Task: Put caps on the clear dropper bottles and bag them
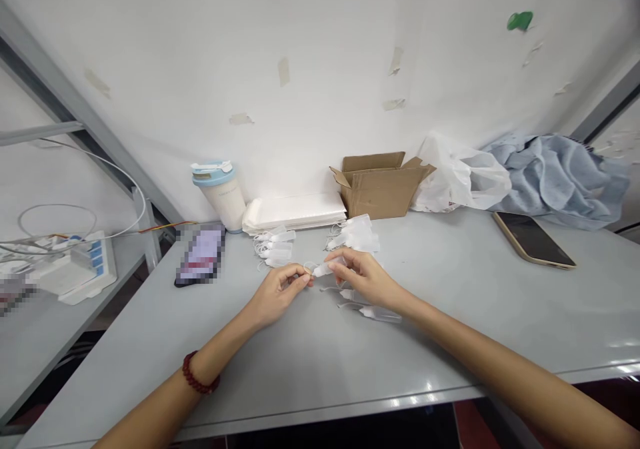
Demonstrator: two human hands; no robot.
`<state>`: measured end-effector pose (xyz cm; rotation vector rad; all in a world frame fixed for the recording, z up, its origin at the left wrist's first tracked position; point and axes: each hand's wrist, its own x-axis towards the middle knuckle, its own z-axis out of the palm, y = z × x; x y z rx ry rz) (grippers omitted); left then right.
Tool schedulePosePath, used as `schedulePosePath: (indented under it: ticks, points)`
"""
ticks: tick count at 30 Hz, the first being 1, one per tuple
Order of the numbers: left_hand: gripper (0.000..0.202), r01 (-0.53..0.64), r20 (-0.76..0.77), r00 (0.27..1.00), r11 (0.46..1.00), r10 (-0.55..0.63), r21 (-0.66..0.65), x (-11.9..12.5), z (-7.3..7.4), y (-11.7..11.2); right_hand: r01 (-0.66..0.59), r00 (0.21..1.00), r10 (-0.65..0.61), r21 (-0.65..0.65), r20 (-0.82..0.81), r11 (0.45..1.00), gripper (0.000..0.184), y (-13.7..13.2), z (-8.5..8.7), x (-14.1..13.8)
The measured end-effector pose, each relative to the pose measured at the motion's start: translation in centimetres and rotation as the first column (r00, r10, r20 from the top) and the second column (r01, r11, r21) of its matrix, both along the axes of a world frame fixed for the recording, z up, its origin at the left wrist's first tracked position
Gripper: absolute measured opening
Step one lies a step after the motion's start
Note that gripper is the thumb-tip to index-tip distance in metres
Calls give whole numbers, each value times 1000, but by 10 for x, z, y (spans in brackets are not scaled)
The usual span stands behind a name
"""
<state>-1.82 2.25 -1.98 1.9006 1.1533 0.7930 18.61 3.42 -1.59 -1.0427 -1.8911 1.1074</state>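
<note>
A: With the held bottle as the clock's centre, what is taking up the most room?

B: A scuffed white wall (325, 22) is rising at twelve o'clock, and a smooth grey tabletop (300, 376) is spreading beneath everything.

A: And after those?

B: A crumpled pale-blue cloth (555, 176) is lying far out at two, with a crinkled white plastic bag (443, 169) sitting nearer on that line. An open brown cardboard box (383, 192) is standing at one, a low white flat stack (295, 212) is lying at eleven, and a cream cup with a blue lid (225, 199) is standing at ten. A gold-edged black phone (535, 239) is resting at three.

A: What are the hands doing?

B: The right hand (367, 276) is gripping a small translucent plastic bottle with a pointed tip (321, 270), out over the middle of the tabletop. The left hand (275, 296) is pinching by that tip; I cannot tell on what exactly. A dark-red beaded bracelet (200, 374) is circling the left wrist.

A: Any similar bottles?

B: Yes, one group (279, 246) is lying at ten, a pile (357, 234) at one, and loose ones (383, 314) at four.
</note>
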Motion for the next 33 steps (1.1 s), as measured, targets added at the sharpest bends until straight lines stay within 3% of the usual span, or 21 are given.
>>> schedulePosePath:
  ticks: [8, 26, 33]
  points:
    - [31, -59, 47, 997, 995, 63, -77, -6, -2, 7, 19, 1000, -19, 8, -22, 1000, 24, 2, 5, 3]
    - [29, -12, 23, 1000, 999, 13, -50, -2, 2, 0, -9, 999, 7, -53, -47, 999, 28, -1, -6, -1]
    - [28, -54, 155, 985, 987, 78, -154, -4, -3, 5, 26, 999, -26, -13, -38, 1000, 27, -1, 2, 1]
